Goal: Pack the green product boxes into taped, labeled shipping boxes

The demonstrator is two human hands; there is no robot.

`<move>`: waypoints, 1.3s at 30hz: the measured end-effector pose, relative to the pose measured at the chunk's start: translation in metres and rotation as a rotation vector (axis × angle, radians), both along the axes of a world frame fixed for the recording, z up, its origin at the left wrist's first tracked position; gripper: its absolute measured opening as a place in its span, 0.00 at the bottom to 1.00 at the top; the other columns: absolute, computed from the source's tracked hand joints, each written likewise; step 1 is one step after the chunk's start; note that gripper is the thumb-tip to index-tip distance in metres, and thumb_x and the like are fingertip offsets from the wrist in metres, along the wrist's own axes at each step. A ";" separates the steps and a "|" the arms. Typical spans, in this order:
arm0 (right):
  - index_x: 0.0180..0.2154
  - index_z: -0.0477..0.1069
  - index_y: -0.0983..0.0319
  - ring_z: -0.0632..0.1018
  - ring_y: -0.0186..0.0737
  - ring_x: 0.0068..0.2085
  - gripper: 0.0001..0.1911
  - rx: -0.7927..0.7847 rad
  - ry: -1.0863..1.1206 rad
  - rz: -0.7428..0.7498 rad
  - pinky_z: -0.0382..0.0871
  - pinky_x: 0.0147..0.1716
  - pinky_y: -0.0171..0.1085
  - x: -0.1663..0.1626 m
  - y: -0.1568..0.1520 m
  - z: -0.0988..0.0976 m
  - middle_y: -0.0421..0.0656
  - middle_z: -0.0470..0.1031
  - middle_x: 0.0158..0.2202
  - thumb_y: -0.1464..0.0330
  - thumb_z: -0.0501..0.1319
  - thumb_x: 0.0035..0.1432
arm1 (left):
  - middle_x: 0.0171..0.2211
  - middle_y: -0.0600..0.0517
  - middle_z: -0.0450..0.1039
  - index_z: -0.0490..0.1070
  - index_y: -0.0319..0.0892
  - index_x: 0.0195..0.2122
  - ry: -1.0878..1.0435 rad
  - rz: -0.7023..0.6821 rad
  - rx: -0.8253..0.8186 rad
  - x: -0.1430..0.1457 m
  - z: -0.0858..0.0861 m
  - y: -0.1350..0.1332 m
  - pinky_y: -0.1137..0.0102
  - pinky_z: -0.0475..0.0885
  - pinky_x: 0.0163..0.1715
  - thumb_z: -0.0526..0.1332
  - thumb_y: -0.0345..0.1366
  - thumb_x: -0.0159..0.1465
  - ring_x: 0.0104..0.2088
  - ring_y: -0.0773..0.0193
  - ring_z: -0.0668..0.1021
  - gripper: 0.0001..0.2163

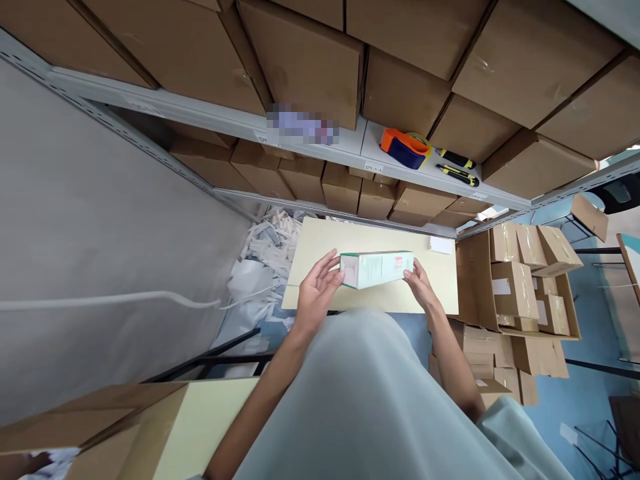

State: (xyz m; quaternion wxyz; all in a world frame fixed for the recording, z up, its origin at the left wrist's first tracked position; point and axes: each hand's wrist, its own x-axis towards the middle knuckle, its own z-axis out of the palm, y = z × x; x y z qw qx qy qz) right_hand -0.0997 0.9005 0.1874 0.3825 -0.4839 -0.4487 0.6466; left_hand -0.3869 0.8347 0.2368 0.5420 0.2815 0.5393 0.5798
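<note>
A small white and green carton (377, 269) with a red mark near one end lies lengthways between both hands, above a pale yellow table top (320, 243). My left hand (316, 293) grips its left, open end with the fingers curled around it. My right hand (420, 283) holds its right end. The carton's left flap looks open and white inside.
Metal shelving (200, 110) packed with brown cardboard boxes rises ahead. An orange and blue tape dispenser (404, 147) and two yellow-black utility knives (457, 167) lie on a shelf. A large open box (470, 280) of small cartons stands on the right. White paper scraps (265, 260) pile on the left.
</note>
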 end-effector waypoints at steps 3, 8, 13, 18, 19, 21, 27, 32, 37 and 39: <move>0.59 0.74 0.52 0.79 0.53 0.63 0.31 -0.012 0.065 0.051 0.73 0.65 0.50 0.006 0.012 -0.005 0.47 0.79 0.63 0.52 0.76 0.58 | 0.67 0.39 0.77 0.80 0.45 0.61 -0.111 -0.032 -0.034 0.016 -0.003 0.000 0.56 0.74 0.69 0.80 0.54 0.58 0.69 0.46 0.77 0.33; 0.61 0.72 0.49 0.79 0.49 0.60 0.33 -0.059 0.139 0.116 0.76 0.61 0.48 0.008 0.027 -0.007 0.43 0.76 0.65 0.59 0.75 0.55 | 0.63 0.41 0.79 0.81 0.45 0.54 -0.188 -0.113 -0.150 0.034 -0.007 -0.003 0.57 0.81 0.59 0.81 0.54 0.56 0.62 0.45 0.82 0.30; 0.63 0.69 0.46 0.83 0.47 0.51 0.31 -0.169 0.225 0.136 0.80 0.50 0.45 0.007 0.039 -0.002 0.44 0.78 0.62 0.47 0.72 0.63 | 0.54 0.45 0.82 0.76 0.49 0.62 -0.257 -0.183 -0.254 0.026 -0.016 -0.003 0.59 0.82 0.54 0.82 0.51 0.55 0.54 0.51 0.84 0.35; 0.60 0.72 0.49 0.81 0.45 0.52 0.32 -0.059 0.139 0.068 0.78 0.46 0.38 -0.012 0.057 0.009 0.41 0.80 0.56 0.51 0.76 0.57 | 0.53 0.45 0.84 0.80 0.47 0.53 -0.586 -0.298 -0.240 0.022 -0.032 -0.008 0.55 0.80 0.58 0.80 0.53 0.59 0.53 0.51 0.85 0.26; 0.59 0.73 0.50 0.81 0.46 0.53 0.32 -0.034 0.141 0.095 0.78 0.46 0.38 -0.017 0.060 0.012 0.41 0.80 0.56 0.52 0.76 0.57 | 0.51 0.46 0.84 0.79 0.47 0.52 -0.663 -0.325 -0.251 0.022 -0.035 -0.009 0.53 0.80 0.58 0.79 0.53 0.60 0.51 0.51 0.85 0.24; 0.60 0.73 0.51 0.81 0.46 0.52 0.32 0.013 0.142 0.168 0.77 0.45 0.37 -0.025 0.065 0.019 0.42 0.80 0.56 0.52 0.76 0.57 | 0.52 0.46 0.85 0.79 0.48 0.53 -0.737 -0.398 -0.285 0.022 -0.042 -0.010 0.50 0.80 0.58 0.79 0.48 0.60 0.50 0.50 0.86 0.23; 0.61 0.74 0.52 0.81 0.48 0.54 0.35 0.073 0.140 0.282 0.78 0.49 0.40 -0.043 0.067 0.039 0.43 0.81 0.58 0.48 0.77 0.56 | 0.63 0.38 0.80 0.76 0.46 0.64 -0.716 -0.514 -0.221 0.019 -0.045 -0.018 0.45 0.76 0.64 0.80 0.42 0.54 0.64 0.36 0.81 0.36; 0.66 0.71 0.49 0.81 0.48 0.58 0.39 0.100 0.092 0.225 0.80 0.54 0.42 -0.049 0.059 0.040 0.45 0.77 0.65 0.49 0.77 0.58 | 0.58 0.41 0.83 0.76 0.46 0.59 -0.545 -0.481 -0.224 0.019 -0.036 -0.015 0.52 0.80 0.59 0.82 0.39 0.51 0.59 0.41 0.84 0.34; 0.72 0.64 0.49 0.83 0.47 0.56 0.46 0.093 -0.019 0.102 0.82 0.56 0.46 -0.055 0.036 0.029 0.49 0.76 0.63 0.51 0.79 0.58 | 0.43 0.51 0.83 0.70 0.45 0.39 -0.218 -0.277 -0.211 0.020 -0.036 -0.002 0.67 0.80 0.44 0.85 0.41 0.47 0.45 0.56 0.86 0.27; 0.71 0.63 0.49 0.83 0.47 0.57 0.47 0.062 -0.018 0.111 0.83 0.55 0.46 -0.060 0.026 0.023 0.49 0.77 0.62 0.52 0.80 0.56 | 0.43 0.52 0.83 0.68 0.45 0.37 -0.159 -0.267 -0.195 0.019 -0.036 -0.001 0.68 0.80 0.42 0.85 0.42 0.46 0.44 0.56 0.86 0.28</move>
